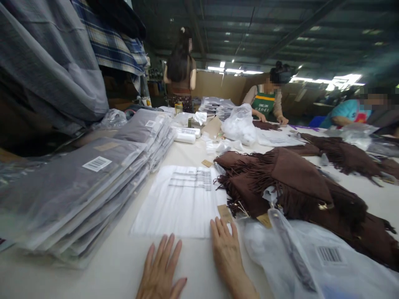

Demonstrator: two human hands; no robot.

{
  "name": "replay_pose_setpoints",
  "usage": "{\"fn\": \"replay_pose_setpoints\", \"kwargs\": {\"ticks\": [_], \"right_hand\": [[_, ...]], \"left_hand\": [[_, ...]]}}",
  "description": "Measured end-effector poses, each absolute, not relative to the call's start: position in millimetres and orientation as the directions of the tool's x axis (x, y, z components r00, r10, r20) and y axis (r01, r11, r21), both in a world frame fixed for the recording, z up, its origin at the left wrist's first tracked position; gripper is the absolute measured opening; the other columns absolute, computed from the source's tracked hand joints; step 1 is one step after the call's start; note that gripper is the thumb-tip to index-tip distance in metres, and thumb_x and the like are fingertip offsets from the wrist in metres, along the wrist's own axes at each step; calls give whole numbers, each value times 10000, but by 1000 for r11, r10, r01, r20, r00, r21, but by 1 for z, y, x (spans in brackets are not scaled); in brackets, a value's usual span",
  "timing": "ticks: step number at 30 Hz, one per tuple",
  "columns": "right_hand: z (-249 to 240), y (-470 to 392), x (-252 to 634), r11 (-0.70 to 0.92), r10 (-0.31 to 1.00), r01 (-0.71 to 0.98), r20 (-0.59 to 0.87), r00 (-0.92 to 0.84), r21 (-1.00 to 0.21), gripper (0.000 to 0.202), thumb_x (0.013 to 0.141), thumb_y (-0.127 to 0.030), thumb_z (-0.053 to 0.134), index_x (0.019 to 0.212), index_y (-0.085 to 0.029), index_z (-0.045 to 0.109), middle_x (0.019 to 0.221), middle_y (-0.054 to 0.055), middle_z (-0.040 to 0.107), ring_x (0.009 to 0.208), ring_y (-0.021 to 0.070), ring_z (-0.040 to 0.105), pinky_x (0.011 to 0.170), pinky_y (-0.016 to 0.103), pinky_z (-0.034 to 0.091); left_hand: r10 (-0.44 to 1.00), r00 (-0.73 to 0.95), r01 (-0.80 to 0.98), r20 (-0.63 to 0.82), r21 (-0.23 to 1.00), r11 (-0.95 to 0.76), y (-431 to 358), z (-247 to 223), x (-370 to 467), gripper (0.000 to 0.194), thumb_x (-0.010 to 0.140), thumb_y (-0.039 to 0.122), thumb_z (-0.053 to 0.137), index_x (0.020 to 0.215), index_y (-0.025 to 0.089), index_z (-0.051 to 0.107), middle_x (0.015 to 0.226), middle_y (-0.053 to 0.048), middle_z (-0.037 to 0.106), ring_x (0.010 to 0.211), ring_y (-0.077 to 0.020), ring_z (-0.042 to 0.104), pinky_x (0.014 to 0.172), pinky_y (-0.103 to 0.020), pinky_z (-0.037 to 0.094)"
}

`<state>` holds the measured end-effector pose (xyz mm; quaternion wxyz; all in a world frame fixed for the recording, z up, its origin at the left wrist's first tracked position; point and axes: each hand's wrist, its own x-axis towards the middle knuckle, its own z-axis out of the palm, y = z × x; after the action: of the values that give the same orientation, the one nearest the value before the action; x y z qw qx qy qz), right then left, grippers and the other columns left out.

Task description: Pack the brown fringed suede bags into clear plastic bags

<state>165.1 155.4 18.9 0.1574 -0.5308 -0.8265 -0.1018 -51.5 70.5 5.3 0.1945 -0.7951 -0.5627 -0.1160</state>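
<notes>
My left hand (161, 269) lies flat on the white table, fingers spread, just below an empty clear poly bag (179, 201) with printed text. My right hand (225, 245) rests flat beside it, its fingertips at the bag's lower right corner and next to a small brown hang tag (225, 212). Neither hand holds anything. Right of my right hand sits a pile of brown fringed garments (299, 187). A crumpled plastic bag with a barcode label (324, 261) lies in front of that pile.
A tall stack of bagged grey garments (77, 191) fills the left side. More fringed garments (343, 155), loose plastic (238, 124) and label rolls (185, 137) lie farther back. Three other people work at the far end. Fabric hangs at the upper left (52, 58).
</notes>
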Motion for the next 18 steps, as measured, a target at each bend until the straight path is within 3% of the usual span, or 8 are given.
{"fn": "replay_pose_setpoints", "kwargs": {"ticks": [3,5,7,10,12,15,18], "right_hand": [[32,168,163,455,844,888,285,-455,72,403,766,7,464,1121,-145,580,1074,115,658,1013,214,598,970,412,400],[39,174,161,460,851,882,230,-472,107,294,792,-20,506,1038,-146,607,942,74,677,882,182,627,838,358,483],[43,176,155,437,872,891,184,-454,126,136,835,-112,546,950,-141,614,857,29,658,801,150,624,748,330,509],[46,164,146,363,913,924,150,-379,120,136,862,-247,561,931,-137,603,912,17,637,848,144,610,781,360,506],[46,147,140,303,938,948,145,-314,97,203,852,-243,571,1022,-135,587,1038,52,625,962,178,592,838,397,487],[50,119,134,246,960,969,132,-248,31,334,789,-184,615,1112,-111,567,1177,127,588,1080,235,555,880,411,468],[73,105,138,228,969,971,111,-220,-69,225,677,-117,672,900,-108,648,952,122,671,908,231,628,779,352,505]], "left_hand": [[924,309,951,223,-65,-302,116,34,-54,610,829,423,538,1372,207,364,1358,-122,471,1250,-341,411,1009,-541,322],[943,329,944,42,-34,-327,139,49,-56,509,858,373,522,1335,225,424,1337,-118,495,1221,-318,450,966,-489,393],[924,380,923,-47,-40,-382,152,58,-60,415,892,286,467,1302,218,470,1323,-121,509,1199,-294,476,927,-437,434],[889,457,886,-41,-64,-459,156,60,-71,407,892,134,369,1269,195,509,1285,-134,541,1147,-283,523,858,-408,472],[897,438,895,-55,-66,-441,157,56,-79,494,858,46,311,1288,211,488,1320,-116,513,1198,-257,487,914,-404,439],[953,297,954,-60,-15,-299,155,47,-86,467,894,124,263,1311,202,459,1379,-110,448,1274,-237,406,1017,-431,344],[965,260,965,-13,37,-260,146,38,-80,469,912,224,223,1330,188,432,1406,-108,407,1312,-240,346,1056,-477,275]]}}
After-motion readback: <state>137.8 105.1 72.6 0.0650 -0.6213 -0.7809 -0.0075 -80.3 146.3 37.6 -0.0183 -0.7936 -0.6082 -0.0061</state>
